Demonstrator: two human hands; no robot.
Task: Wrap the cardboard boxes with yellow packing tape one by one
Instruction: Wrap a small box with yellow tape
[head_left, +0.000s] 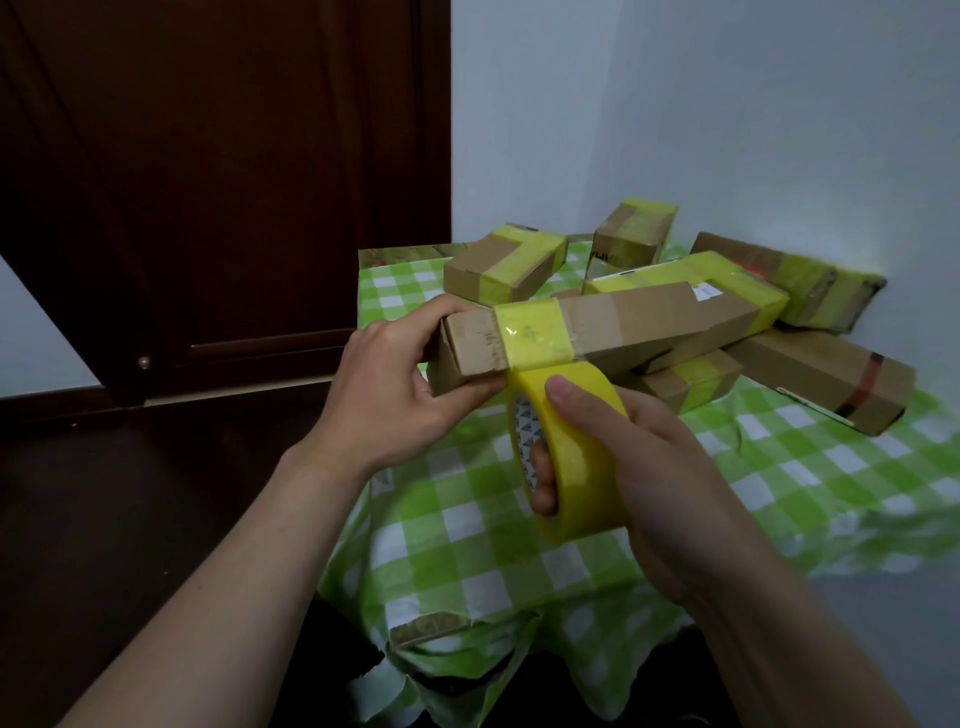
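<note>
Head view, single frame.

- Left hand (400, 384): the forearm is extended from lower left and the wrist is held roughly straight. The near end of a long cardboard box (649, 322) is gripped, with the fingers curled over its top edge and the thumb laid along its lower near edge.
- Long cardboard box: it is held above the green-checked worktop (779, 467), with its length running away to the right. Its far end lies over the other boxes; whether contact is made there cannot be told. A band of yellow tape (530, 332) is wrapped around it just beside the left hand.
- Right hand (639, 467): the forearm enters from lower right. A tape roll (571, 452) is gripped, the thumb pressed on the outer yellow surface and the fingertips (543, 478) hooked through the core. The roll is held on edge directly below the band, and the tape is seen running from the band's lower edge onto the roll.
- Stack of taped boxes (498, 270): several are piled at the back of the worktop near the wall corner, most carrying yellow bands.
- Box with a dark red stripe (831, 379): it lies at the right, without yellow tape on the faces in view.
- A dark wooden door (208, 182) is seen to the left.
</note>
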